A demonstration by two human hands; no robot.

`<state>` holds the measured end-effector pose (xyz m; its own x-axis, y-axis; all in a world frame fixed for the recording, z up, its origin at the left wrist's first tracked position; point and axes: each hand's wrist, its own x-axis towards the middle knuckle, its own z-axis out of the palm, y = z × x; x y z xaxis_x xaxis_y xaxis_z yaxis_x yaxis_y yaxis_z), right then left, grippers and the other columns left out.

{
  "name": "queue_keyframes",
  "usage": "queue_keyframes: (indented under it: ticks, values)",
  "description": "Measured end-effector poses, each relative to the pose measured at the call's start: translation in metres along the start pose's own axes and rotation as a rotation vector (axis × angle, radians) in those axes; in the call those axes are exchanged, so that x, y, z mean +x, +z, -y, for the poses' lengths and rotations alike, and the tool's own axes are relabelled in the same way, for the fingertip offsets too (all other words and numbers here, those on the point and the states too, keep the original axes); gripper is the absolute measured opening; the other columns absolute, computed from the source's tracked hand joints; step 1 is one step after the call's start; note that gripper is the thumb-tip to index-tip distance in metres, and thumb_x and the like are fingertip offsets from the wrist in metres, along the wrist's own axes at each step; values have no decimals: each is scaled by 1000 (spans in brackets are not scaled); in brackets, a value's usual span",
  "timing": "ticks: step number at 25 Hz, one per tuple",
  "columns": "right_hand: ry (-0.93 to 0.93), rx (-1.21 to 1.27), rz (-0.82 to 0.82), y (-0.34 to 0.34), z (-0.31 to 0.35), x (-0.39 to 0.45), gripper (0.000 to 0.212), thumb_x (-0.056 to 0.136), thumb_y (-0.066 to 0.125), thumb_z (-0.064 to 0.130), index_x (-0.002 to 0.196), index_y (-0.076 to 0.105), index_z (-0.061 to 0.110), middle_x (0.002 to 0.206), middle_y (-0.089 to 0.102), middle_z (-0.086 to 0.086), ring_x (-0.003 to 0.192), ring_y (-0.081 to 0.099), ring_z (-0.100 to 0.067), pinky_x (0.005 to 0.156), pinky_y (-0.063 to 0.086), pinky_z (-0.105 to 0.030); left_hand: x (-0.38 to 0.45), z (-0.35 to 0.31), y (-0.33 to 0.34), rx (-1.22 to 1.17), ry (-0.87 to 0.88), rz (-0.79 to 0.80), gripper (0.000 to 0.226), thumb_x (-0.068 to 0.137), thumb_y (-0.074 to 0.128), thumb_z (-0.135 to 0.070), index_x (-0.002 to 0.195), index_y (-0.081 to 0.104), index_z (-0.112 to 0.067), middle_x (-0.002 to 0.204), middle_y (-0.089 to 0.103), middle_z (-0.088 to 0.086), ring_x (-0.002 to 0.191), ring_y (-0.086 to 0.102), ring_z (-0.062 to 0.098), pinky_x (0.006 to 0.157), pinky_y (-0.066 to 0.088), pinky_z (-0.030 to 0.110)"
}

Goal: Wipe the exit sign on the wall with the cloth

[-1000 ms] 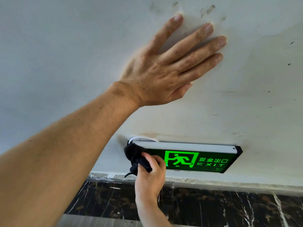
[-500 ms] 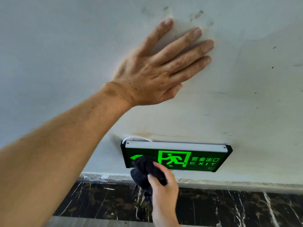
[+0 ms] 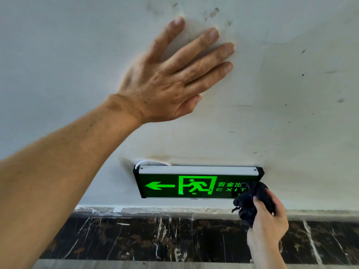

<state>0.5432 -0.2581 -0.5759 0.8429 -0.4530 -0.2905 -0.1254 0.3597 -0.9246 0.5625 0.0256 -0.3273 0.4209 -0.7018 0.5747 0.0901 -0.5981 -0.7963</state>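
A green lit exit sign (image 3: 186, 186) with a black frame and a silver top strip hangs low on the white wall. It shows a left arrow, a running figure and the word EXIT. My right hand (image 3: 269, 220) grips a bunched black cloth (image 3: 250, 200) and presses it on the sign's right end, covering its lower right corner. My left hand (image 3: 171, 76) lies flat on the wall above the sign, fingers spread, holding nothing.
The white wall (image 3: 291, 94) carries dark smudges and specks. A white cable (image 3: 149, 163) loops out at the sign's top left. Below the sign runs a black marble skirting (image 3: 136, 237) with white veins, and grey floor under it.
My right hand has swept the cloth from the sign's left end across its face to the right end, uncovering the arrow. My left hand stays flat on the wall.
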Motion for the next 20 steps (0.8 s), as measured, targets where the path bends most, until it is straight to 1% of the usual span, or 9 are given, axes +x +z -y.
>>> queue_keyframes:
  ticks: [2,5,7,10,12,14,16,18,20]
  values:
    - [-2,-12,-4,10,-3,0,42,81,69,-2,80,72,39,101,68,6,104,65,-23,79,54,-37,0,0,0,3,6,-3,63,98,46,-35,157,36,-14,159,34,6,144,36,32,113,22,61]
    - [0,21,-21,18,-7,-4,44,80,70,-1,80,70,43,97,67,13,96,65,-13,79,57,-39,0,0,1,7,3,-14,63,98,46,-35,156,38,-13,158,35,7,143,36,32,112,22,62]
    - [10,39,-10,22,-9,-9,45,80,70,-2,80,70,42,100,67,11,101,66,-19,76,58,-40,0,0,1,11,4,-16,63,98,47,-36,156,39,-13,158,34,7,143,36,33,112,23,62]
    - [33,5,58,32,-17,-25,42,79,71,-3,81,72,39,115,65,-7,105,65,-32,72,57,-43,0,0,1,13,3,-13,63,97,47,-36,155,39,-13,158,34,7,143,36,32,111,23,62]
    - [43,-35,124,42,-24,-43,39,78,71,-2,82,73,37,121,61,-14,105,64,-36,81,58,-51,0,1,0,16,0,-10,64,97,48,-35,156,38,-14,158,33,6,143,36,32,111,23,62]
    - [69,-75,195,52,-31,-63,37,78,72,-1,85,74,36,121,60,-11,104,65,-33,85,56,-57,1,1,0,12,-1,-9,64,97,49,-35,156,38,-14,158,32,6,143,35,31,111,23,62]
    - [98,-89,238,63,-39,-82,36,78,73,0,84,75,36,119,58,-6,103,65,-29,85,57,-55,1,0,-1,-2,1,-4,63,97,48,-35,156,37,-14,158,32,6,143,35,31,111,22,62]
    - [130,-83,243,73,-46,-98,36,77,74,0,80,76,36,116,58,-2,101,65,-22,87,57,-51,1,0,-2,-13,3,9,63,98,47,-35,156,35,-14,158,30,6,143,33,31,112,20,61]
    - [170,-68,246,83,-53,-112,35,76,75,-1,78,77,34,112,59,-1,98,66,-19,87,58,-47,1,1,-2,-24,-2,17,62,99,46,-34,156,34,-14,159,30,6,144,33,31,113,19,61]
